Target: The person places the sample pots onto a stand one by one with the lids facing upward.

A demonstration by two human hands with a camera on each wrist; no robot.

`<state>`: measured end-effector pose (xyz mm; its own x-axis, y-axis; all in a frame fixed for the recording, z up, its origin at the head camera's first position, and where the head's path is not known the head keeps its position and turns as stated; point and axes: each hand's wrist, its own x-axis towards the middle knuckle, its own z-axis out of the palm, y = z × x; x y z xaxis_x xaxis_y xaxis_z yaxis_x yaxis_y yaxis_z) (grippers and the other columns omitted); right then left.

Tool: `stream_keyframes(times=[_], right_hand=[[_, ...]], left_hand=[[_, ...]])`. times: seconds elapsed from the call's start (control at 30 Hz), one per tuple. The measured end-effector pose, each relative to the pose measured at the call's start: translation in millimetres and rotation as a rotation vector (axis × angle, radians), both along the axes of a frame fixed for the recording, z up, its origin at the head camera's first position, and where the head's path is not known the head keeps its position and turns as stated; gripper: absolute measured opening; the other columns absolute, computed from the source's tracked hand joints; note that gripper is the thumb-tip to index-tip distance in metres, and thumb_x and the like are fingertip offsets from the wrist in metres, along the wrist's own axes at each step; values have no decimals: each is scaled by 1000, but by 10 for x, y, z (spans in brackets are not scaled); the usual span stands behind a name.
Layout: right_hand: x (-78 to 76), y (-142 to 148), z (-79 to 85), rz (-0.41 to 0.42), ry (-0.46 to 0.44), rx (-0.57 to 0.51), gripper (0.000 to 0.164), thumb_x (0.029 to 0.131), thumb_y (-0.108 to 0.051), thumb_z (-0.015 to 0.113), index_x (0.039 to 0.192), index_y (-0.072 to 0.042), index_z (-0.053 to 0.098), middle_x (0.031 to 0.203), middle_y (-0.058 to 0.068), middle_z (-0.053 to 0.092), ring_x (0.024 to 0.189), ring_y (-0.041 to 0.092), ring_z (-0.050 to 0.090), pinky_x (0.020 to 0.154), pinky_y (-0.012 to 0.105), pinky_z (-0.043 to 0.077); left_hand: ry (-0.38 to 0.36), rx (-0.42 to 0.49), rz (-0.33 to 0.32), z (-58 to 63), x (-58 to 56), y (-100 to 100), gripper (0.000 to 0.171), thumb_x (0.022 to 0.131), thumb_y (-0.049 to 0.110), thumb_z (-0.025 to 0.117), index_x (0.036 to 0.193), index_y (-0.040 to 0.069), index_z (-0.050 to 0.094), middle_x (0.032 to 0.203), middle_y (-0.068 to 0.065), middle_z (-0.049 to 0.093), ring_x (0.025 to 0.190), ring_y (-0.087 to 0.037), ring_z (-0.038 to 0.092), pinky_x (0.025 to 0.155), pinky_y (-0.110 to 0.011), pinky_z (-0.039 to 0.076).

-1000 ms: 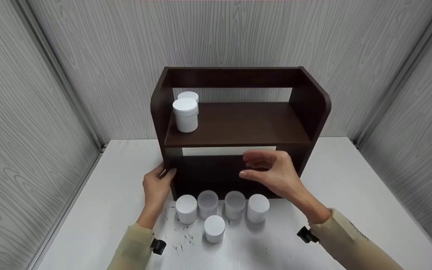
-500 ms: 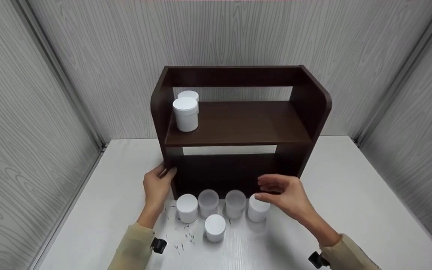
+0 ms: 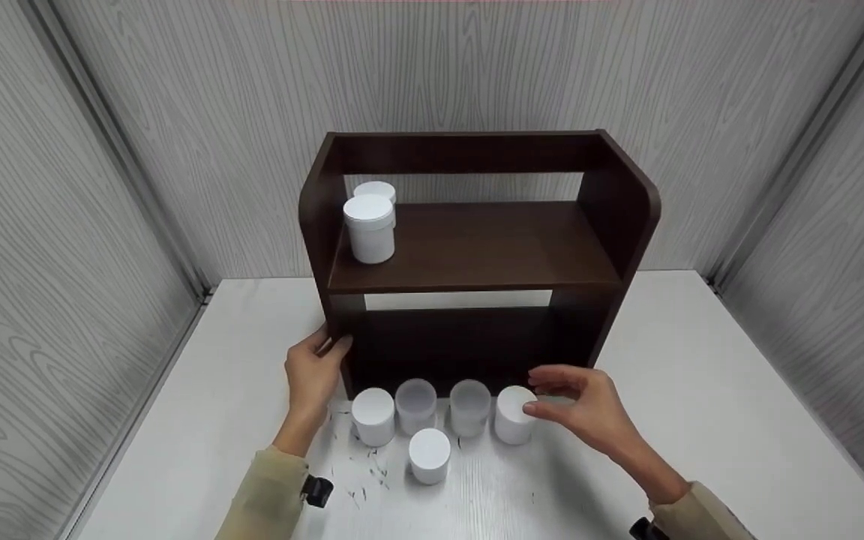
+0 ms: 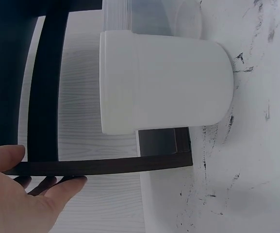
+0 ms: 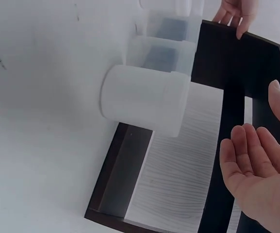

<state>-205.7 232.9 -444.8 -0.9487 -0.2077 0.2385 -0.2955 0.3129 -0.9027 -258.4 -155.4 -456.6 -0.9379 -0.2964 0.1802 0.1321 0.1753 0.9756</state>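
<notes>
My left hand (image 3: 313, 375) grips the left side panel of a dark brown two-tier shelf (image 3: 477, 247); in the left wrist view, thumb and fingers of the left hand (image 4: 28, 199) lie on both sides of the board edge. My right hand (image 3: 586, 405), fingers loosely bent and apart from the thumb, hovers at the rightmost white lidded jar (image 3: 511, 426), its thumb overlapping the lid. In the right wrist view nothing is inside the right hand (image 5: 261, 179), and the white jar (image 5: 140, 99) stands away from the fingers.
Two frosted jars (image 3: 469, 411) and another white jar (image 3: 373, 420) complete the row before the shelf. A shorter-looking white jar (image 3: 429, 459) stands in front of them. Two white jars (image 3: 372, 238) sit one behind the other at the upper tier's left. Grey wood-grain walls (image 3: 102, 225) enclose the table.
My right hand has come down and to the right, from before the shelf's middle to the rightmost white jar. The left hand keeps its hold on the side panel.
</notes>
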Motion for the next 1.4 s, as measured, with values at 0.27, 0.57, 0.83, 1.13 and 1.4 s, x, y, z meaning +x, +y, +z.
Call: stream_keyframes(times=[0.27,0.57,0.83,1.13,1.4], right_hand=[[13,91,-119,-17,-4,20,44,80,-13,94,120,-4,76,116,9,76,109,39,70,97,37,59],[-22,173,-244,-9,-19,77,50,80,-15,94,125,-2,75,124,12,73,112,34,70,99,43,58],[-73,184,-313,-1,-32,115,55,81,-17,94,129,0,72,130,22,70,115,34,70,101,47,57],[-121,197,-369,31,-24,124,63,82,-19,93,136,2,68,133,21,69,119,40,67,101,51,56],[-178,204,-430,64,-38,123,72,82,-20,93,141,8,61,136,28,65,122,46,64,103,56,54]], left_hand=[[1,8,-6,6,2,0,49,102,13,69,145,-8,57,145,-24,59,131,-39,61,103,-35,55],[0,-2,-15,23,11,-5,50,102,14,69,146,-7,56,146,-24,59,131,-38,61,104,-37,54],[-16,-40,0,17,2,-16,50,101,16,70,145,-4,58,138,-23,65,126,-35,65,100,-31,57],[-15,-22,10,20,-20,-8,54,99,15,74,147,-5,57,139,-24,65,125,-34,66,96,-25,57],[4,-19,23,15,-42,2,55,98,15,75,147,-4,57,139,-23,65,124,-33,66,94,-23,57]])
